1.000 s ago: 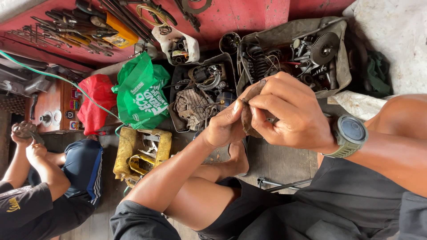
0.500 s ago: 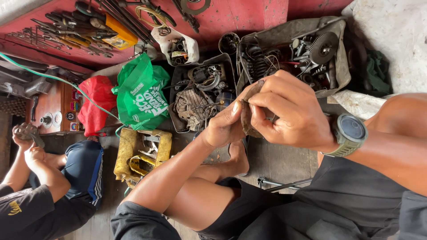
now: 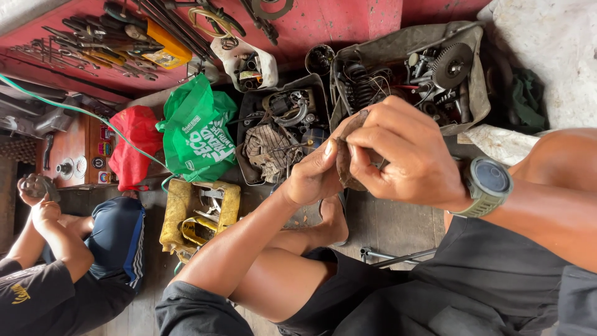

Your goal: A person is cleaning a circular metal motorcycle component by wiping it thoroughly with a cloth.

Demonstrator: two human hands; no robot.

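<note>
Both my hands meet in the middle of the view over my bent leg. My right hand (image 3: 410, 155), with a grey-green watch (image 3: 488, 185) on its wrist, pinches a dirty, dark brown curved piece (image 3: 346, 163). My left hand (image 3: 314, 177) grips the same piece from the other side, thumb up against it. Most of the piece is hidden by my fingers, so I cannot tell what kind of part it is.
Behind my hands stand a grey tub (image 3: 472, 81) of gears and springs, a dark tray (image 3: 245, 168) of greasy parts, a green bag (image 3: 199, 134), a red bag (image 3: 134, 146) and a yellow container (image 3: 177, 214). Tools lie on a red board (image 3: 336, 22). Another person (image 3: 56, 249) sits at the left.
</note>
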